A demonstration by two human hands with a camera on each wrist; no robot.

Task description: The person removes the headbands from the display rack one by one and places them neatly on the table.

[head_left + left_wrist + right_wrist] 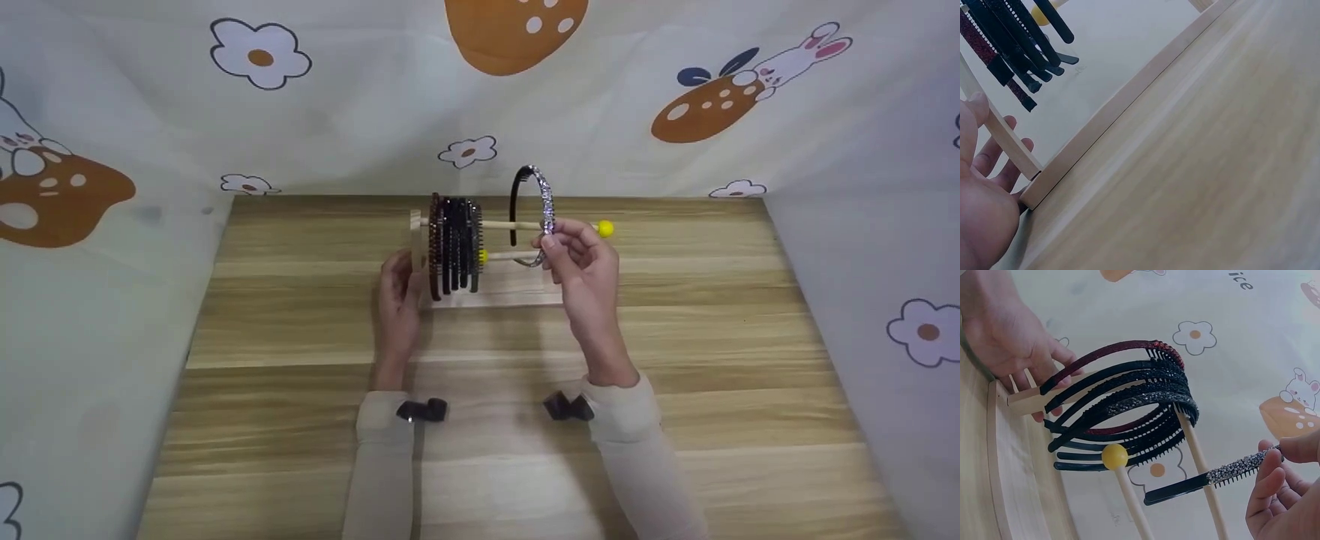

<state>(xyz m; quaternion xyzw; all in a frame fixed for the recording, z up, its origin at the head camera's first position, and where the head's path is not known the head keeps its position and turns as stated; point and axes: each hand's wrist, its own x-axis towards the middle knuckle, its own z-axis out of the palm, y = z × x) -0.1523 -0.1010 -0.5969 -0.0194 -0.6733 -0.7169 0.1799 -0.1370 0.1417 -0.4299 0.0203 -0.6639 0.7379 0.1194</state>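
A wooden stand has an upright board [416, 240], a flat base [1100, 115] and two rods with yellow ball ends [1114, 457]. Several dark headbands [456, 244] hang together on one rod, close to the board; the outermost on the board side is reddish brown. My left hand [399, 304] grips the upright board, its thumb and fingers on either side in the left wrist view. Between thumb and fingers, my right hand [589, 274] pinches a silver glittery headband [548, 199], which surrounds the rear rod, apart from the others.
The stand sits on a wood-grain table [300, 330] near its back edge. A pale cloth wall [360, 120] printed with flowers and rabbits rises behind and at both sides. Small black devices [568, 406] are at both wrists.
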